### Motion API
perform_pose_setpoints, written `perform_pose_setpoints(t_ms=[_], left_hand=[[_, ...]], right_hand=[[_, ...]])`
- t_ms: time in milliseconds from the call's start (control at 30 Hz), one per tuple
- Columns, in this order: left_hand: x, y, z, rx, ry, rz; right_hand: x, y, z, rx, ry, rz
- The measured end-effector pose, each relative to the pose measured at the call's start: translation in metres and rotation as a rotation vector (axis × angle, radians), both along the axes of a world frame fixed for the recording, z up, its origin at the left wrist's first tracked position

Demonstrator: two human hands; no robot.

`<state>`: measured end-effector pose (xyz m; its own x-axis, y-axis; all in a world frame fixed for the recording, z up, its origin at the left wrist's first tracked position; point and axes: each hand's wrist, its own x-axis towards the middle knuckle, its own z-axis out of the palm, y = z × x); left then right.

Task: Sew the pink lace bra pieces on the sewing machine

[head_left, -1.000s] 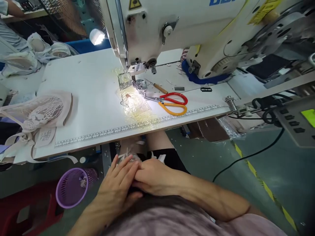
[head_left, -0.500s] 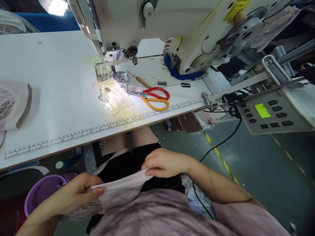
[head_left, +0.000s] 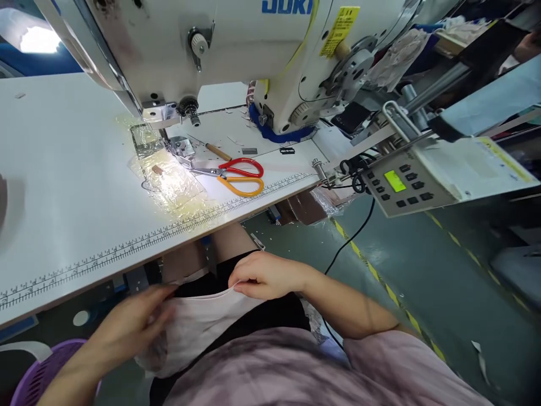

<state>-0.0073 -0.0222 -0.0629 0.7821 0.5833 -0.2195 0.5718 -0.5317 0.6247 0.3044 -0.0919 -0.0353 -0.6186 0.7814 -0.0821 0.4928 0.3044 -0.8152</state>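
Note:
Over my lap lies a pale pink fabric piece (head_left: 207, 324). My right hand (head_left: 262, 276) pinches its upper edge between thumb and fingers. At the fabric's left end is my left hand (head_left: 131, 324), blurred by motion, with thumb and fingers apart around the edge; whether it grips the cloth is unclear. Above, on the white table (head_left: 76, 186), scissors (head_left: 240, 176) with one red and one yellow handle lie beside a wooden-handled tool (head_left: 217, 151). The sewing machine (head_left: 236, 56) stands behind them, its needle area lit over a clear-taped patch (head_left: 173, 180).
A printed ruler strip (head_left: 127, 248) runs along the table's front edge. At the right is a control box (head_left: 401, 186) with a green display. A purple basket (head_left: 40, 372) stands at the lower left. A black cable (head_left: 350, 239) hangs above the floor.
The view has turned right, shifting the table and machine left. My left hand's fingers have loosened from their pinch, and the fabric hangs wider and flatter. My right hand keeps its pinch.

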Motion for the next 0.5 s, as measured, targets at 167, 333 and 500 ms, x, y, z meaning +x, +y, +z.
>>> perform_pose_setpoints(t_ms=[167,333,500], left_hand=[[0.066,-0.028,0.015,0.183,-0.351,-0.077],[0.095,-0.041,0.024,0.073,-0.515,0.037],[0.094,-0.042,0.030,-0.113,-0.520,0.162]], right_hand=[[-0.008,0.005,0.009,-0.004,0.043,-0.039],[-0.008,0.005,0.015,-0.042,0.018,-0.064],[-0.001,0.001,0.020,-0.042,0.038,-0.038]])
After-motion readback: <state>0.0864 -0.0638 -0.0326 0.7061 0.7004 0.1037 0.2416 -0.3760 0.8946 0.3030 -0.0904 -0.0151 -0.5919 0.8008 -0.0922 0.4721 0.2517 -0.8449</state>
